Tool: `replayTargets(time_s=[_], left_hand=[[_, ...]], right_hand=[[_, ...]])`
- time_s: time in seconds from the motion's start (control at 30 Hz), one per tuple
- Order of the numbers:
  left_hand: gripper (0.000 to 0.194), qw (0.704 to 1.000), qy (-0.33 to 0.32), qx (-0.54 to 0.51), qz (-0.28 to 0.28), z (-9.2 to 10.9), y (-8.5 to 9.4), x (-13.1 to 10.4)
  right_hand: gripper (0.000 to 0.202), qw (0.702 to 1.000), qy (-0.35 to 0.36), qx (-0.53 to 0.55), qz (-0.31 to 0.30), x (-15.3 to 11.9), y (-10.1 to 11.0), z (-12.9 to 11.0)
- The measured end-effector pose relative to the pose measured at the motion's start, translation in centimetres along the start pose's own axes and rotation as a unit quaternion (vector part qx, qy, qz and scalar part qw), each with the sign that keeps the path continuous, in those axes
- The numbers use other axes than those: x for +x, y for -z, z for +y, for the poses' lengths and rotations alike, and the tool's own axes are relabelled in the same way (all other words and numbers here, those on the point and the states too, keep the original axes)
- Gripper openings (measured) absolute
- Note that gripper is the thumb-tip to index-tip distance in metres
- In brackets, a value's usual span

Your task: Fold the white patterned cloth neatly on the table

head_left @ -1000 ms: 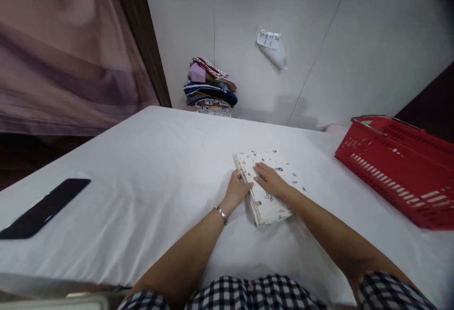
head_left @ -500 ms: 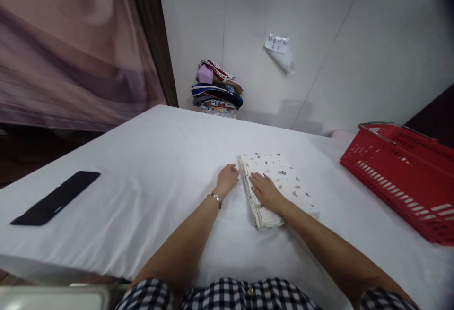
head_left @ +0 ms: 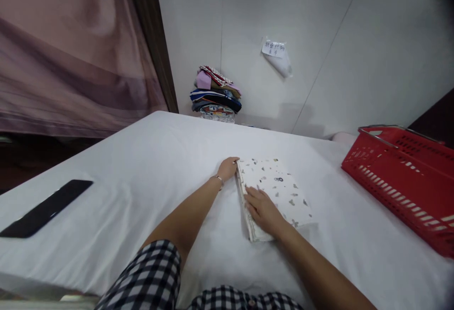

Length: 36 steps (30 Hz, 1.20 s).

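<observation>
A folded white cloth [head_left: 283, 182] with a small grey print lies on the white-covered table [head_left: 156, 159], its layered edge facing left. My left hand [head_left: 228, 168] is at the cloth's far left corner, its fingers closed on that corner. My right hand [head_left: 262, 208] rests palm down on top of the cloth near its left edge, the fingers stretched out.
A red basket [head_left: 400, 182] with a metal handle stands at the right. A dark flat object [head_left: 46, 208] lies at the left. Folded clothes [head_left: 216, 95] are stacked behind the far edge, by the wall. A pink curtain [head_left: 78, 55] hangs at the left.
My left hand has moved forward from beside the cloth and taken hold of its far left corner. My right hand has slid slightly nearer to me on the cloth.
</observation>
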<state>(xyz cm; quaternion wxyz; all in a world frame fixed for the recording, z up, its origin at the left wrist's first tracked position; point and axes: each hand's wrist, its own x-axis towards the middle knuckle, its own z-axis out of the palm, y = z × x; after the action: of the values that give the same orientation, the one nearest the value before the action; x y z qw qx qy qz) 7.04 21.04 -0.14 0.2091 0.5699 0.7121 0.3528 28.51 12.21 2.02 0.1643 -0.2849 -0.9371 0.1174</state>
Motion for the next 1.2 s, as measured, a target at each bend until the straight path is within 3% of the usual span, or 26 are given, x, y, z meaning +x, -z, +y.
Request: replayTargets(time_s=[0.27, 0.5, 0.6, 0.73, 0.8, 0.97, 1.2], left_hand=[[0.029, 0.996, 0.058, 0.029, 0.058, 0.7, -0.6, -0.2], [0.029, 0.999, 0.045, 0.011, 0.021, -0.1, -0.2, 0.6], [0.029, 0.999, 0.04, 0.004, 0.009, -0.2, 0.0, 0.8], [0.028, 0.999, 0.045, 0.014, 0.009, -0.2, -0.1, 0.9], [0.029, 0.998, 0.046, 0.031, 0.001, -0.1, -0.1, 1.1], [0.033, 0.997, 0.033, 0.066, -0.034, 0.3, 0.6, 1.6], [0.031, 0.995, -0.002, 0.071, -0.075, 0.7, 1.2, 2.3]], right_hand=[[0.037, 0.999, 0.003, -0.054, -0.004, -0.2, -1.3, -0.2], [0.034, 1.0, 0.001, -0.027, -0.01, 0.0, -0.7, -0.7], [0.032, 1.0, -0.012, 0.017, 0.001, 0.1, 0.5, 0.5], [0.035, 0.989, -0.116, 0.007, 0.094, -0.4, 3.2, 4.8], [0.037, 0.974, -0.194, -0.018, 0.112, -1.1, 4.4, 7.4], [0.05, 0.925, -0.376, -0.031, 0.039, -2.9, 5.3, 11.8], [0.064, 0.903, -0.426, 0.053, 0.008, -3.1, 5.1, 13.2]])
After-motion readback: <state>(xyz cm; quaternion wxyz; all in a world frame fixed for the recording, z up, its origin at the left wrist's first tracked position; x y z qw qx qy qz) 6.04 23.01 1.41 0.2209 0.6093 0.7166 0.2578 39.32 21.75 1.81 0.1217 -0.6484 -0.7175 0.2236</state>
